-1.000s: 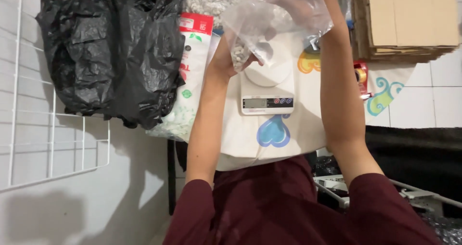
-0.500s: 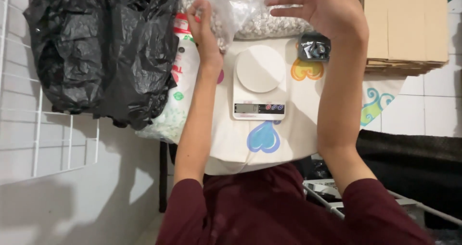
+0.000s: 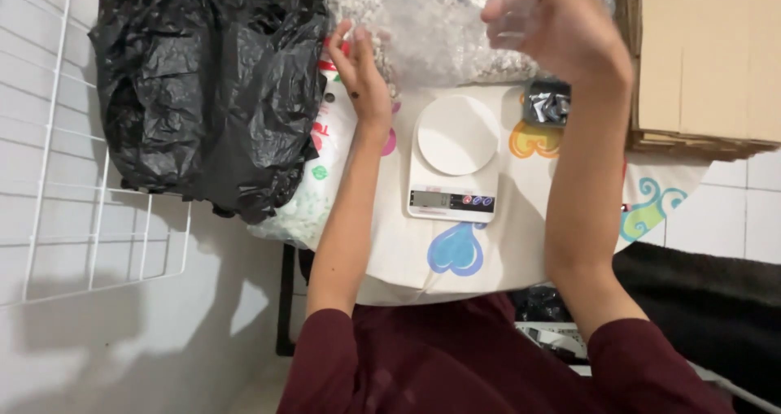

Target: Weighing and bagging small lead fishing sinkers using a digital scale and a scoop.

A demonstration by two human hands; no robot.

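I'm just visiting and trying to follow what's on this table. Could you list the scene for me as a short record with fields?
Left hand: left hand raised at the edge of a large clear plastic bag of pale pebbles; grip unclear
Right hand: right hand lifted over the same bag, fingers curled, blurred
Centre: white digital kitchen scale, round platform bare
Surface: white table cover with coloured heart shapes
Left side: crumpled black plastic bags
Right side: stack of flat brown cardboard
Clothing: dark red sleeves
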